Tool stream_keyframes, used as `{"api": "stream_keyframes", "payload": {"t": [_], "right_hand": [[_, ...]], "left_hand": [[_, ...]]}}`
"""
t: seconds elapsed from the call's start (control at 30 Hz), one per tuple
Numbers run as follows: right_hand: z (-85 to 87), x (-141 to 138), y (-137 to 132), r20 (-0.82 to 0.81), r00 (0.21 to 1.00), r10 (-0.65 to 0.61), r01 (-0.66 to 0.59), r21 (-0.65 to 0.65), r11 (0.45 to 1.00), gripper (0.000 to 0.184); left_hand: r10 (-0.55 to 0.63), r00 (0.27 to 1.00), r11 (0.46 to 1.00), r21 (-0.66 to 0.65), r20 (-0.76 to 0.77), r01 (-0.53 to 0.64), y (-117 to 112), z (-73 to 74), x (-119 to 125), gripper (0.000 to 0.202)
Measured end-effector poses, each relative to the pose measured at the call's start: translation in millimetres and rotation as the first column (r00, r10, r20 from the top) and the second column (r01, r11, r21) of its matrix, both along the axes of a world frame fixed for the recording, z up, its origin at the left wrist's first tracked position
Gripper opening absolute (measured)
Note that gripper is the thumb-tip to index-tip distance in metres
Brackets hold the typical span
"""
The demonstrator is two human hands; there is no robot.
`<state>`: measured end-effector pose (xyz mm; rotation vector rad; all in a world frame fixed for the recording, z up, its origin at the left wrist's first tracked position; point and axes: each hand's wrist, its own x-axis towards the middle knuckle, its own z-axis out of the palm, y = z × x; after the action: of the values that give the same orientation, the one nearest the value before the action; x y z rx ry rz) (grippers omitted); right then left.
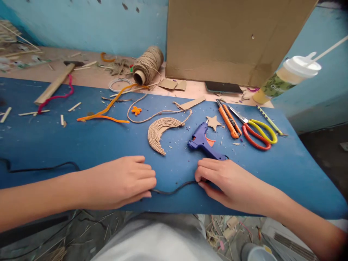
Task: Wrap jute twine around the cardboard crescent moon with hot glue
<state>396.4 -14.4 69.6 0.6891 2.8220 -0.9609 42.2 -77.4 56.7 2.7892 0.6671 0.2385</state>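
Note:
A thin black cord [174, 191] runs between my two hands near the table's front edge. My left hand [133, 181] is palm down with its fingers closed over the cord. My right hand [221, 179] pinches the cord between thumb and fingers, just below the handle of a blue glue gun [202, 139] lying on its side. Beyond my hands lies a cardboard crescent moon [157, 135], mostly covered with rows of jute twine. A loose length of twine [160, 113] trails from its upper tip. The glue gun's nozzle is beside a small cardboard star [214, 123].
At the right are orange cutters [228, 119], scissors [258, 130] and a lidded drink cup [282, 79]. A twine spool [149, 65], phone [223, 87] and upright cardboard sheet [233, 40] are behind. Leftward lie orange pipe cleaners [108, 107] and a hammer [56, 83].

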Motion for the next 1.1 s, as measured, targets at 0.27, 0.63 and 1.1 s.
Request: {"api": "stream_keyframes", "payload": {"t": [0.27, 0.63, 1.1], "right_hand": [[18.0, -1, -2, -0.116, 0.993, 0.008, -0.006, 0.018, 1.000, 0.018], [9.4, -44, 170, -0.166, 0.969, -0.181, 0.242, 0.531, 0.812, 0.044], [8.9, -60, 196, -0.125, 0.938, -0.324, 0.338, 0.537, 0.773, 0.010]], "left_hand": [[0.255, 0.957, 0.962, 0.060, 0.136, -0.265, 37, -0.1, -1, 0.019], [0.514, 0.857, 0.829, 0.231, 0.047, -0.510, 77, -32.4, -3, 0.104], [0.421, 0.886, 0.868, 0.198, 0.195, -0.456, 49, -16.2, -21, 0.049]]}}
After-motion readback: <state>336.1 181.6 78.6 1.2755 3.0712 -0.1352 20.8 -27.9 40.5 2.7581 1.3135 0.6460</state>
